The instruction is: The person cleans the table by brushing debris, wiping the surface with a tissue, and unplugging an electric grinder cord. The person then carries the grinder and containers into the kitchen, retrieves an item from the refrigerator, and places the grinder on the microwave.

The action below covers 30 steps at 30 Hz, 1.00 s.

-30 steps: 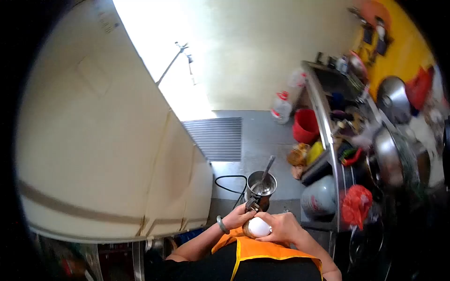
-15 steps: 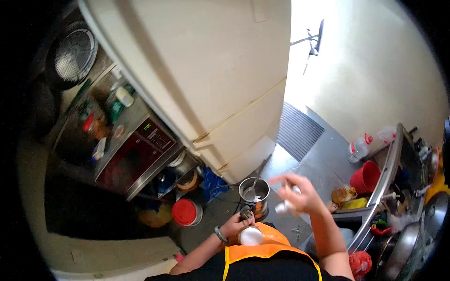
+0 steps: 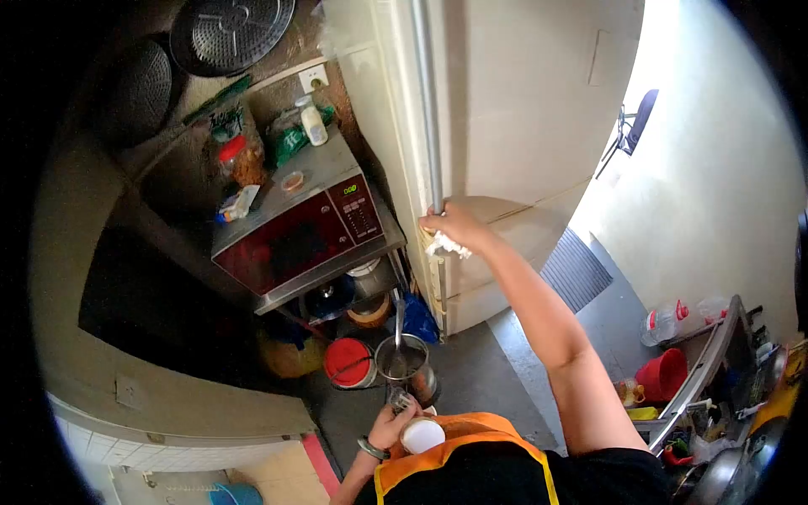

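My left hand [image 3: 390, 427], with a bangle at the wrist, is closed at the near side of a metal pot [image 3: 427, 372]. It seems to grip the pot's handle, though the fingers partly hide it. Inside the pot leans a long-handled ladle [image 3: 399, 316]. Against my orange apron [image 3: 480, 423], beside that hand, rests a container with a round white lid [image 3: 423, 436]; what supports it is hidden. My right hand [image 3: 457, 224] reaches up to the refrigerator [image 3: 522, 109], its fingers curled at the lower end of the grey door strip. Crumpled white tissue [image 3: 448, 246] hangs from its palm.
A microwave [image 3: 295, 240] stands left on a rack, with a red-lidded jar [image 3: 241, 160] and a white bottle [image 3: 312, 124] on top. Below are a red-lidded bucket [image 3: 349, 362] and a blue bag [image 3: 418, 318]. A counter edge [image 3: 700, 370] and red bucket [image 3: 661, 375] are at right.
My right hand has gone from above the floor near the pot up to the refrigerator door edge. My left hand and the pot have shifted left. The view has turned towards the microwave.
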Available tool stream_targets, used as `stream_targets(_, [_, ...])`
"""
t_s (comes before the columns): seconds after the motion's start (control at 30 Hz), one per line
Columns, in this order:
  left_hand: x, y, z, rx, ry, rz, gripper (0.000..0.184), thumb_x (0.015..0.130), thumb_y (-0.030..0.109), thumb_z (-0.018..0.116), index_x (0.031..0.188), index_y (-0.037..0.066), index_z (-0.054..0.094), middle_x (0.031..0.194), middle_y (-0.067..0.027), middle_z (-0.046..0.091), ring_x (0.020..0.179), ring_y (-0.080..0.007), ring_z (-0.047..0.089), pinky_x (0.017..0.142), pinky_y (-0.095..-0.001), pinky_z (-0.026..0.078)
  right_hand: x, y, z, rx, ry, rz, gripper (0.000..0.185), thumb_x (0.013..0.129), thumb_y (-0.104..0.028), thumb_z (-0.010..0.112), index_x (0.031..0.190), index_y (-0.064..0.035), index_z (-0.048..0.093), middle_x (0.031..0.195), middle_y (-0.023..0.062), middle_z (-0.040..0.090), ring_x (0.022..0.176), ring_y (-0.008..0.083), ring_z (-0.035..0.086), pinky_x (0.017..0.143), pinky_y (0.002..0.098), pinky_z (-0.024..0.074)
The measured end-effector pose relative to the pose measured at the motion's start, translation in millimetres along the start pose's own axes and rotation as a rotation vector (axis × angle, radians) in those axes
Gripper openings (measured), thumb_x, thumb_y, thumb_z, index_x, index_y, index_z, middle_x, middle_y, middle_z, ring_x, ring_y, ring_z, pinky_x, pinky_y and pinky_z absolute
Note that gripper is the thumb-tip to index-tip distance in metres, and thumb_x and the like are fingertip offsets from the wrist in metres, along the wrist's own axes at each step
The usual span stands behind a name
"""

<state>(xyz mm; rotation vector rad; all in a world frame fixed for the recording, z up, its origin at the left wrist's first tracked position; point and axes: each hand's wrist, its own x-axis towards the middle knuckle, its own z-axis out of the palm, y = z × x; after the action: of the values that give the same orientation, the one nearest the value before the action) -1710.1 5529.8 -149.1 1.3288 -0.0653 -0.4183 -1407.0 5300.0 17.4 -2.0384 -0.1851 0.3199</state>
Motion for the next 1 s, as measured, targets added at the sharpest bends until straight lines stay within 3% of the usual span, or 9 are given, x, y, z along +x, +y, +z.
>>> stream_targets(0.13, [-8.3, 3.2, -14.2, -0.101, 0.039, -0.018, 0.016, 0.098, 0.021, 0.053, 0.094, 0.006, 0.056, 0.086, -0.0036, 0.06, 0.08, -0.0119, 0.056, 0.073, -0.0285, 0.047, 13.9, 32.8, 17.4, -0.007, 0.135, -0.07, 0.043, 0.08, -0.035, 0.066, 0.097, 0.0034, 0.057, 0.088, 0.0188, 0.062, 0.081, 0.0258, 0.06, 0.075, 0.0369, 0.0467])
stream_targets(0.3, [18.7, 22.1, -40.4, -0.115, -0.044, -0.016, 0.014, 0.099, 0.02, 0.052, 0.095, 0.006, 0.054, 0.088, -0.0039, 0.059, 0.081, -0.0126, 0.057, 0.075, -0.0312, 0.049, -130.6, 38.5, -7.0, -0.185, 0.223, 0.082, 0.042, 0.077, -0.039, 0.07, 0.097, -0.0023, 0.063, 0.092, 0.0175, 0.066, 0.084, 0.0248, 0.061, 0.077, 0.0374, 0.047])
stream_targets(0.4, [43.0, 24.4, -48.4, -0.432, -0.096, -0.114, 0.012, 0.099, 0.018, 0.052, 0.098, 0.006, 0.051, 0.09, -0.0046, 0.056, 0.085, -0.0156, 0.06, 0.079, -0.035, 0.05, -231.7, 64.1, -18.4, -0.159, 0.469, 0.124, 0.03, 0.078, -0.022, 0.076, 0.096, -0.0045, 0.059, 0.088, 0.0092, 0.063, 0.083, 0.0181, 0.06, 0.075, 0.0343, 0.0493])
stream_targets(0.5, [67.0, 38.5, -43.2, -0.198, -0.239, -0.04, 0.011, 0.099, 0.017, 0.052, 0.098, 0.006, 0.051, 0.089, -0.005, 0.056, 0.088, -0.0169, 0.061, 0.08, -0.0346, 0.05, -310.3, 97.3, -42.4, 0.118, 0.762, 0.287, 0.032, 0.081, -0.008, 0.071, 0.108, -0.0037, 0.054, 0.094, 0.0057, 0.06, 0.084, 0.0166, 0.061, 0.074, 0.0304, 0.0511])
stream_targets(0.7, [100.5, 37.1, -24.6, -0.245, -0.312, -0.231, 0.015, 0.098, 0.02, 0.054, 0.094, 0.005, 0.054, 0.088, -0.0045, 0.058, 0.083, -0.014, 0.059, 0.08, -0.033, 0.051, -390.0, 144.8, -103.2, -0.015, 1.06, 0.103, 0.064, 0.088, -0.037, 0.062, 0.137, 0.0001, 0.042, 0.121, 0.0109, 0.057, 0.111, 0.02, 0.05, 0.1, 0.0334, 0.0353])
stream_targets(0.83, [109.4, 51.4, -13.0, -0.105, -0.253, -0.241, 0.016, 0.097, 0.021, 0.055, 0.092, 0.005, 0.056, 0.086, -0.0041, 0.06, 0.081, -0.0127, 0.059, 0.078, -0.031, 0.051, -401.6, 148.1, -92.0, 0.088, 1.2, 0.216, 0.07, 0.088, -0.019, 0.058, 0.149, -0.0039, 0.026, 0.122, 0.0133, 0.056, 0.098, 0.0166, 0.059, 0.073, 0.0254, 0.0504])
stream_targets(0.87, [112.6, 52.7, -14.4, -0.067, -0.264, -0.219, 0.017, 0.097, 0.021, 0.055, 0.092, 0.006, 0.057, 0.085, -0.0036, 0.06, 0.08, -0.0123, 0.059, 0.076, -0.0304, 0.05, -399.7, 113.1, -81.7, 0.354, 1.138, 0.302, 0.075, 0.086, -0.011, 0.059, 0.151, -0.0058, 0.021, 0.119, 0.0129, 0.058, 0.083, 0.0154, 0.062, 0.055, 0.0229, 0.0509])
stream_targets(0.9, [115.0, 53.8, -15.5, -0.028, -0.273, -0.195, 0.018, 0.097, 0.022, 0.055, 0.091, 0.006, 0.058, 0.084, -0.0031, 0.06, 0.079, -0.0118, 0.058, 0.075, -0.0298, 0.05, -399.1, 139.4, -73.5, 0.357, 1.208, 0.134, 0.077, 0.084, -0.006, 0.059, 0.151, -0.0102, 0.022, 0.113, 0.0108, 0.06, 0.073, 0.015, 0.062, 0.047, 0.0237, 0.0505])
stream_targets(1.0, [123.0, 35.6, -24.3, 0.043, -0.261, -0.098, 0.02, 0.098, 0.023, 0.054, 0.089, 0.006, 0.059, 0.081, -0.0015, 0.061, 0.076, -0.0107, 0.057, 0.071, -0.0282, 0.049, -388.0, 179.5, -28.4, 0.184, 1.202, 0.102, 0.078, 0.08, -0.007, 0.07, 0.147, -0.0097, 0.03, 0.091, 0.0075, 0.064, 0.059, 0.0136, 0.057, 0.064, 0.0336, 0.0556])
